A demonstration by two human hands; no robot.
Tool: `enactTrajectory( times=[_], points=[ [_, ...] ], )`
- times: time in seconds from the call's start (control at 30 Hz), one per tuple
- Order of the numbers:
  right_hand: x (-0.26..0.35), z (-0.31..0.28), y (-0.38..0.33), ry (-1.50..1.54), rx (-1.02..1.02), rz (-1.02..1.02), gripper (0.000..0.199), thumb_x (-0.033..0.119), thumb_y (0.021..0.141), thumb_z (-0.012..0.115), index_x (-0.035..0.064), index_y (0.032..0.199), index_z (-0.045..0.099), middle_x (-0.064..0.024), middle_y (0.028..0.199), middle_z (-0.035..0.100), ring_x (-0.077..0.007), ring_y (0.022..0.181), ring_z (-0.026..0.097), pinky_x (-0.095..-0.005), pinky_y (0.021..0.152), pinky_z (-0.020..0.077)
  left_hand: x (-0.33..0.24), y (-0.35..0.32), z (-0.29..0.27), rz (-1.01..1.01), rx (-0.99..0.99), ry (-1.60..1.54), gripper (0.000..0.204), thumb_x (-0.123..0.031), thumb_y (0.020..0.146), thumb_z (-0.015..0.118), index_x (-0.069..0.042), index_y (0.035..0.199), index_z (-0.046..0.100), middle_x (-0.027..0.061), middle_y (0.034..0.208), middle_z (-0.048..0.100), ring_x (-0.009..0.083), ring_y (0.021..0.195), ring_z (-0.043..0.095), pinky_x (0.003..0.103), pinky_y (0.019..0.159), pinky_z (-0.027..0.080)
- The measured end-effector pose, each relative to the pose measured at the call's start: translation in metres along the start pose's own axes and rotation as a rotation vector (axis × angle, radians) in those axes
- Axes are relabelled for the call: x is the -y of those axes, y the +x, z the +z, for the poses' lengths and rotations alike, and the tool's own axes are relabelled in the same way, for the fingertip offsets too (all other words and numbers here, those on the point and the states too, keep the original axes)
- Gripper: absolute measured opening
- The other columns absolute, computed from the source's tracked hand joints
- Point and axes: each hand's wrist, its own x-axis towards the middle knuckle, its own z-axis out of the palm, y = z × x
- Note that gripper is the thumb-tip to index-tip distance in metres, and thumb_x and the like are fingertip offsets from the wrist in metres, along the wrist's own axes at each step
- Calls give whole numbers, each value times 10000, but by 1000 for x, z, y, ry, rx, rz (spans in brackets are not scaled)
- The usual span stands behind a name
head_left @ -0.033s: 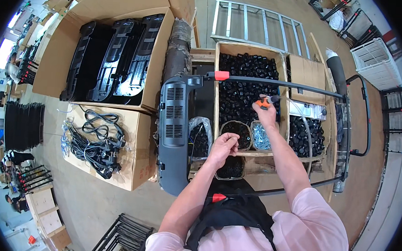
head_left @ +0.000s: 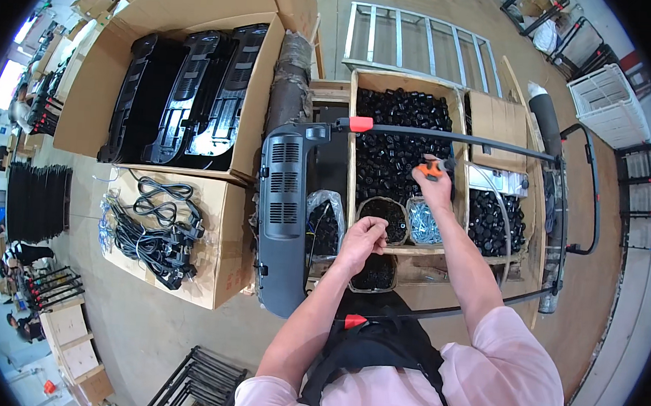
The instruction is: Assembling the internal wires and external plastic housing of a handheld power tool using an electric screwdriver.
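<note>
My right hand (head_left: pixel 435 189) grips an orange-and-black power screwdriver (head_left: pixel 435 168) above a wooden box of black plastic caps (head_left: pixel 399 148). A pale hose (head_left: pixel 501 196) curves close by on the right. My left hand (head_left: pixel 366 240) is closed in a pinch beside a small tub of dark screws (head_left: pixel 394 217); whatever its fingertips hold is too small to make out. Next to that tub is another with silvery screws (head_left: pixel 424 221). A black tubular frame (head_left: pixel 451 135) lies across the boxes, joined at its left to a dark grey vented plastic housing (head_left: pixel 282 192). Red pieces (head_left: pixel 360 124) sit on its bars.
At left, a large carton (head_left: pixel 82 122) holds black moulded panels (head_left: pixel 189 95). Bundled black power cords (head_left: pixel 161 237) lie on a nearer carton (head_left: pixel 231 234). More black caps (head_left: pixel 494 222) fill a right-hand compartment. A metal rack (head_left: pixel 420 40) lies beyond; black frames (head_left: pixel 196 382) stack at lower left.
My right hand and the screwdriver have shifted slightly to the right. My left hand stays in nearly the same place, still pinched.
</note>
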Motion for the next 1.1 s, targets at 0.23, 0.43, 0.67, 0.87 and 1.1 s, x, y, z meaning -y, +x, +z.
enactTrajectory(
  times=[0.23,0.43,0.67,0.87,1.1],
  points=[
    [92,-41,-52,313,154,-105,445,62,881,825,14,1289,656,-122,1196,744,-188,1130,708,-350,1025,561,-11,-24,-7,119,-74,-86,171,-181,1086,634,-45,1184,663,24,934,674,101,738,655,264,635,571],
    [181,-42,-108,406,291,-106,530,94,898,798,-22,1372,590,-200,1237,747,-217,1146,708,-377,1036,563,-36,-35,-23,189,-113,-202,182,-205,1094,631,-45,1176,663,9,905,666,93,706,633,259,611,551],
    [215,-11,-142,442,434,-166,581,105,907,764,-9,1425,525,-238,1282,722,-250,1176,699,-407,1078,534,-63,-43,-46,129,-63,-819,306,-392,1125,549,-104,1106,650,-35,806,552,91,647,494,241,545,406],
    [224,21,-156,392,459,-179,590,126,904,782,-12,1418,526,-234,1290,719,-244,1178,697,-408,1075,533,-74,-48,-55,183,-40,-860,303,-381,1127,547,-96,1090,642,-26,805,563,92,644,503,236,548,408],
    [231,40,-162,414,430,-166,581,136,915,791,-10,1413,529,-236,1299,713,-251,1188,693,-404,1075,534,-81,-55,-74,225,-36,-811,281,-352,1116,583,-91,1103,686,-29,814,616,98,652,558,243,567,453]
  ],
)
